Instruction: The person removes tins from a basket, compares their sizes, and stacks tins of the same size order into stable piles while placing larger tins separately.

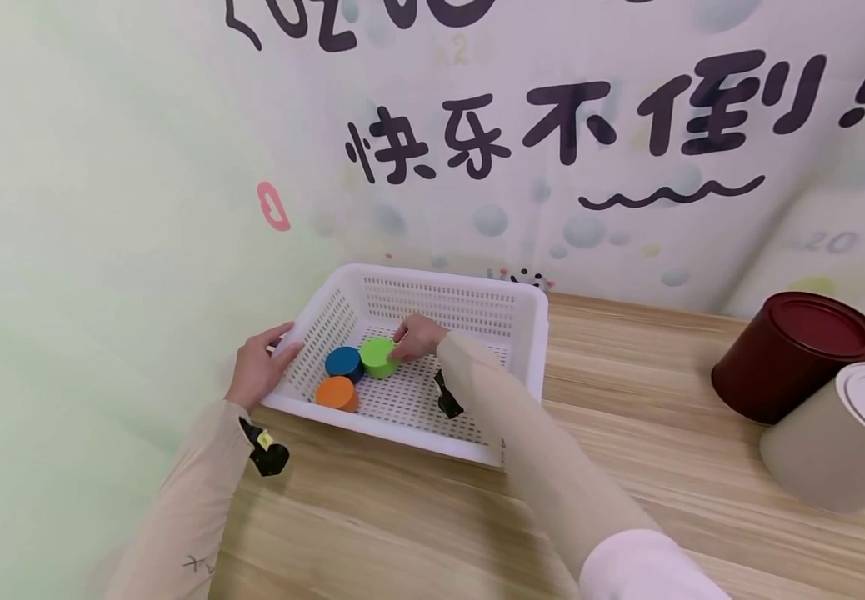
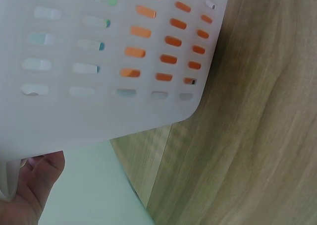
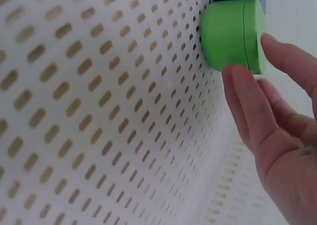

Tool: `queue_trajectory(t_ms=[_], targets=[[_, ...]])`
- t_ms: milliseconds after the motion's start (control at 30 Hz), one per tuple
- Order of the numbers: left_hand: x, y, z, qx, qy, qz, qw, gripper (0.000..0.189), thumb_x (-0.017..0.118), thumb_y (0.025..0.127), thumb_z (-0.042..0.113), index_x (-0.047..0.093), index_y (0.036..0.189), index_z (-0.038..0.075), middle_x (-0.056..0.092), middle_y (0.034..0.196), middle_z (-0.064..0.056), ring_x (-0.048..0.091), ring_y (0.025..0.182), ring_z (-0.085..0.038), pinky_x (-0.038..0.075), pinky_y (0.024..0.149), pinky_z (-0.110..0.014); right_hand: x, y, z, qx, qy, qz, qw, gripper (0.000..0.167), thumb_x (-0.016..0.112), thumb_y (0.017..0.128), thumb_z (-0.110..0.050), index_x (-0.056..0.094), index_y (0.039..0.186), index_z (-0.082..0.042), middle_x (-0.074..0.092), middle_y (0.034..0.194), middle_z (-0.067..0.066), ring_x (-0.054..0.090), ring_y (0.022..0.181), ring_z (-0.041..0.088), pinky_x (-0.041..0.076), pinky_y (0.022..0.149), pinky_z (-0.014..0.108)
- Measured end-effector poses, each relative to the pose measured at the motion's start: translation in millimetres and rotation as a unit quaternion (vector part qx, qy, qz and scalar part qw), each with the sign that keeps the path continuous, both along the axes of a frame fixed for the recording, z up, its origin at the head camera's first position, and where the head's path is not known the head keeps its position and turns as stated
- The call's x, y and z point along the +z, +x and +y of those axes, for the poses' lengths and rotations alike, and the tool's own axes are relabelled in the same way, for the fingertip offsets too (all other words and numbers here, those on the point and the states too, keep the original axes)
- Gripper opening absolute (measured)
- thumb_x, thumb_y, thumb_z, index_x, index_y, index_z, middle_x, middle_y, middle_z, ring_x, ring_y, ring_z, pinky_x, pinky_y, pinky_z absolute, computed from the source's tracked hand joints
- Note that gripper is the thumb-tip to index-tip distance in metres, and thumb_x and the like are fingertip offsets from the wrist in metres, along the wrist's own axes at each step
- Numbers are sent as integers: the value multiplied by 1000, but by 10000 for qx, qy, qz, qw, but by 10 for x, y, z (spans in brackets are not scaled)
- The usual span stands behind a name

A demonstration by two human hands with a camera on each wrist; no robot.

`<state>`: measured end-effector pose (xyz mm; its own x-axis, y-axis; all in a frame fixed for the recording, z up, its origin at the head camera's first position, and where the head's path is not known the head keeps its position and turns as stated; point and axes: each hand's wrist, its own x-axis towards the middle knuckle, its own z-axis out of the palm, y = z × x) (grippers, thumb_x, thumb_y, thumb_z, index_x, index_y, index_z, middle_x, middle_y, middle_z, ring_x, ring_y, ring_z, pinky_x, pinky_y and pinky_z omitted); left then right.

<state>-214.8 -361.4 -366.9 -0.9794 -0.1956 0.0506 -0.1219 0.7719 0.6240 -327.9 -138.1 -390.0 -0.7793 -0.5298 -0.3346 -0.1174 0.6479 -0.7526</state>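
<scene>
A white plastic basket [image 1: 425,446] with slotted walls stands on the table. My left hand [image 1: 258,367] holds its left rim, and the left wrist view shows fingers [image 2: 47,165] curled at the rim. Inside, at the basket's left end, a green round jar [image 1: 378,357] sits beside a blue round jar [image 1: 343,363], with an orange round jar [image 1: 337,392] in front. My right hand [image 1: 419,337] reaches into the basket to the right side of the green jar. In the right wrist view, its fairly straight fingertips [image 3: 237,74] are at the jar's side and the thumb is by the lid.
On the right of the wooden table [image 1: 627,375] stand a dark red can [image 1: 770,362] and a whitish can [image 1: 837,450]. A printed cloth [image 1: 477,225] hangs right behind the basket, and a pale green wall covering [image 1: 102,292] runs along the left.
</scene>
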Motion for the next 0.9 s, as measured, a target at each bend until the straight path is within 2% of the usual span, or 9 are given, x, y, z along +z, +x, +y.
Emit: queue_trajectory(t_ms=[133,233,333,467,567,667,800,900], targets=[[-12,-2,-3,32,30,-45,10000,51,51,90,26,37,134,4,48,105,-20,48,84,-28,41,66,-24,-3,19,-26,376,-95,328,9987,51,68,77,-13,50,123,-4,51,119,10,52,103,19,42,82,26],[-18,-4,2,29,49,-64,10000,52,51,90,27,37,134,4,48,106,-20,48,84,-28,41,65,-23,-11,33,-40,592,-188,456,9970,50,66,79,-13,49,125,-5,50,123,8,47,110,19,38,89,27],[-28,-7,0,26,83,-51,9999,52,51,90,26,36,135,4,48,106,-20,49,84,-29,42,65,-23,-14,42,-40,555,-232,418,9973,45,67,78,-13,54,120,-5,54,114,6,49,103,17,39,87,27],[-36,-7,-5,70,123,-81,9999,52,51,90,27,36,135,5,48,106,-19,49,85,-28,42,65,-24,-28,38,-10,471,-226,202,9984,37,69,76,-14,59,111,-4,57,97,5,52,85,14,44,77,26],[-39,-7,2,74,164,-124,9998,52,51,90,27,36,135,6,48,106,-19,49,85,-28,42,65,-24,-47,31,21,506,-284,-8,9983,37,71,75,-13,59,108,-2,57,95,7,54,80,16,47,71,25],[-43,-11,5,58,197,-120,9997,51,51,90,26,36,135,6,48,106,-19,49,84,-28,43,65,-24,-48,40,38,737,-233,96,9970,46,71,75,-14,55,116,-3,55,107,9,53,93,17,45,75,25],[-34,-8,3,91,177,-78,9998,51,51,90,25,37,135,6,49,106,-19,49,83,-27,43,65,-24,-25,83,16,1273,-186,373,9910,59,69,76,-13,44,129,-4,46,126,10,44,113,21,39,88,28],[-16,-5,5,104,203,-81,9997,51,52,90,26,37,135,7,49,105,-18,50,82,-27,43,64,-23,-13,114,-12,1612,-182,547,9852,60,68,77,-10,41,131,-3,43,130,11,41,117,22,36,92,28]])
